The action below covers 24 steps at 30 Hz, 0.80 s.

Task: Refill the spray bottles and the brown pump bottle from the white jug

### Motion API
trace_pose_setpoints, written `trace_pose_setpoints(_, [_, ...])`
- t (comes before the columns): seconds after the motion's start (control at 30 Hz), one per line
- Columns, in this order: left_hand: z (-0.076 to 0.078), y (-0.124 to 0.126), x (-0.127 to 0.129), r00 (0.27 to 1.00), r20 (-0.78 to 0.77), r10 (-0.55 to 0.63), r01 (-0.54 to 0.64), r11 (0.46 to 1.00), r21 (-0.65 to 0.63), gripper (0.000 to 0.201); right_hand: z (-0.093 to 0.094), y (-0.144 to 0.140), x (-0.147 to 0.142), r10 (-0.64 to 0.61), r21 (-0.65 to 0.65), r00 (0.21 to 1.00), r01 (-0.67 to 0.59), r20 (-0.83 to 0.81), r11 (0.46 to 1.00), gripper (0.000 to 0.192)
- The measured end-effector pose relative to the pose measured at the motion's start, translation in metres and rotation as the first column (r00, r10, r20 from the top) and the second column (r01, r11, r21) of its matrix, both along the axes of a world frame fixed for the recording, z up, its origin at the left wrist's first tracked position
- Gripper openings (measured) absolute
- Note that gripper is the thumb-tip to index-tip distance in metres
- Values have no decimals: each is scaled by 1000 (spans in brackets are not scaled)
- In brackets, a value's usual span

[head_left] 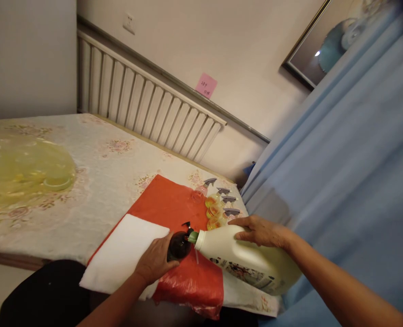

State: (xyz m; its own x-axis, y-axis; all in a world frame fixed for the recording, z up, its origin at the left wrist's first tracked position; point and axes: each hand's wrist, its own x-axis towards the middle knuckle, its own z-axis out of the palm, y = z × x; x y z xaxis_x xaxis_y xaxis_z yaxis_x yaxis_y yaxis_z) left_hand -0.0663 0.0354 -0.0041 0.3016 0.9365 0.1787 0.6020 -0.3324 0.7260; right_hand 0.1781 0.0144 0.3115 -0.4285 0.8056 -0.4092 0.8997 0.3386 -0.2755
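Observation:
My left hand [157, 258] is wrapped round a dark, rounded bottle [180, 245] that stands over a red plastic sheet [174, 200]. My right hand [258, 230] grips a large cream-coloured jug [245, 259] with a printed label, tipped nearly on its side. Its green spout [193, 237] meets the top of the dark bottle; whether liquid flows cannot be made out. A small black pump top [186, 225] shows just behind the spout. Under my left wrist lies a folded white cloth [126, 250].
Several small bottles of yellow liquid [214, 211] with grey tops line the table's right edge. A yellowish plastic bag [27, 168] lies on the flowered tablecloth [99, 181] at left. Beyond are a radiator [146, 100] and a blue curtain [344, 150]. A black stool [47, 295] stands front left.

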Motion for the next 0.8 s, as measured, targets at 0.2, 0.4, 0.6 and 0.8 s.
trace_pose_setpoints(0.2, [-1,0,0,1000,9,-10,9,999,43,90,1,-1,-2,-1,4,1000,1,19,1000,37])
trace_pose_setpoints(0.4, [-2,0,-1,1000,17,-18,17,997,69,89,3,-1,-3,14,4,999,-14,32,1000,38])
trace_pose_setpoints(0.6, [-3,0,0,1000,15,-13,12,997,73,89,2,0,-2,21,1,999,-21,37,1000,39])
trace_pose_setpoints(0.8, [-5,0,0,1000,17,-5,4,998,60,91,4,-1,-4,22,6,998,-22,57,1000,40])
